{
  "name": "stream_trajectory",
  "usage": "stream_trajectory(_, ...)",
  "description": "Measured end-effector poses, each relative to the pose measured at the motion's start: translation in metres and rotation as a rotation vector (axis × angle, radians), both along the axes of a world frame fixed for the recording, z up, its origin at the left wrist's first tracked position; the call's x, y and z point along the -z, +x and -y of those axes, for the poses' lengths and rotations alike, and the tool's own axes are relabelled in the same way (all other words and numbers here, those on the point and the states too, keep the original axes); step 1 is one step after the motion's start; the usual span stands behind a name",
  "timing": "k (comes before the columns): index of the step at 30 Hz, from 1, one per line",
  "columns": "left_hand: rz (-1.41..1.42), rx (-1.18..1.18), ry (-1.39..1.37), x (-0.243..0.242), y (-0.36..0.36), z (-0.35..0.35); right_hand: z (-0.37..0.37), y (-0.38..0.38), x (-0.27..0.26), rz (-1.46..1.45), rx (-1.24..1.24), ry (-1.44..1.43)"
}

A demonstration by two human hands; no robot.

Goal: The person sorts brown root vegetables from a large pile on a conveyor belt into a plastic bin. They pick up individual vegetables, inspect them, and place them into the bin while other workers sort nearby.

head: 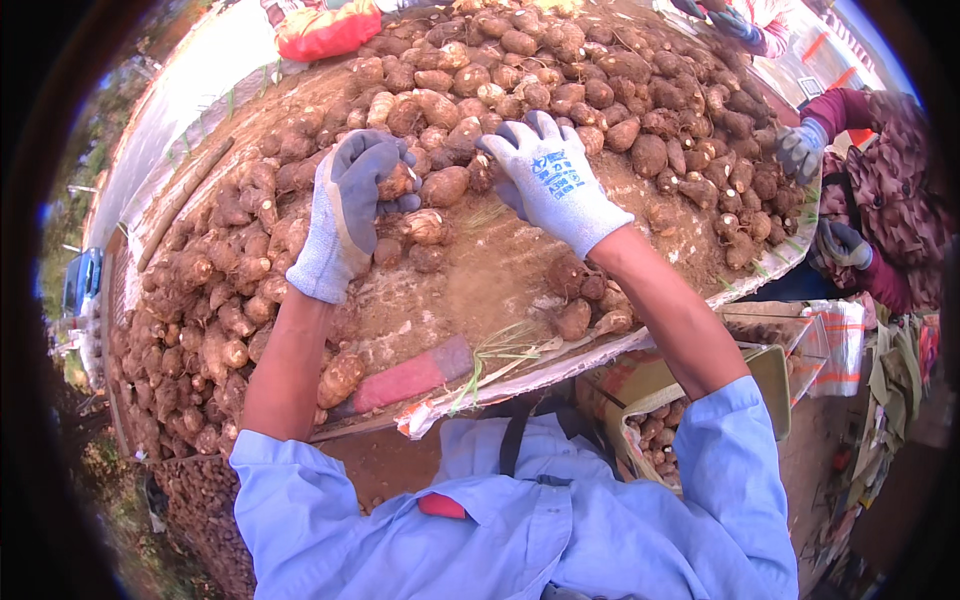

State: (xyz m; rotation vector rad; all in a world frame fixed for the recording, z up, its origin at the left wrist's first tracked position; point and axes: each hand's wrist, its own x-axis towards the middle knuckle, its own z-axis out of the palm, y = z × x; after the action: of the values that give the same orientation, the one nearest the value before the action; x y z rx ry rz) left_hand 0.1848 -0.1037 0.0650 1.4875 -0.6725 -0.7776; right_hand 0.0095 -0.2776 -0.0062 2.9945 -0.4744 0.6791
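My left hand point(356, 206), in a grey-coated knit glove, is curled around a small brown taro corm point(397, 181) with a pale cut spot. My right hand point(551, 176), gloved alike with blue print on its back, is palm down with its fingers apart. Beside its fingertips sits a hairy taro corm point(480, 173); the palm's underside is hidden. Between and below the hands lie more taro corms, among them a rounded one point(445, 187) and a ringed one point(424, 226). All rest on a soil-covered work surface point(480, 281).
Heaped taro point(202, 322) lines the left, with another large heap point(600, 67) at the back. A red-and-grey block point(412, 375) lies near the front edge. An open sack of corms point(660, 435) stands below. Co-workers' gloved hands point(801, 150) are at right; a red sleeve point(326, 31) is at the back.
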Motion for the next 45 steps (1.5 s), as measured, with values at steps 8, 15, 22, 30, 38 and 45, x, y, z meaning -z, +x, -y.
stream_trajectory(8, 0.350, 0.204, 0.189, -0.007, 0.019, -0.031, 0.003, 0.039, 0.023, -0.191, -0.041, 0.268)
stream_trajectory(15, 0.482, 0.686, 0.195, -0.003, -0.012, -0.031, -0.024, -0.034, -0.039, 0.039, -0.408, 0.501)
stream_trajectory(22, -0.034, 0.736, 0.456, -0.007, -0.032, -0.031, -0.031, -0.070, -0.070, -0.131, -0.392, 0.934)
stream_trajectory(30, 0.766, 0.338, 0.004, 0.036, -0.057, -0.026, -0.065, -0.038, -0.031, 0.364, 0.047, 1.461)
stream_trajectory(38, 1.021, 0.761, 0.252, 0.028, -0.025, -0.042, -0.046, -0.056, -0.040, -0.234, -0.345, 1.398)
stream_trajectory(45, 0.814, 0.577, 0.141, 0.023, -0.013, -0.056, 0.032, 0.001, -0.040, 0.052, -0.044, 0.291)
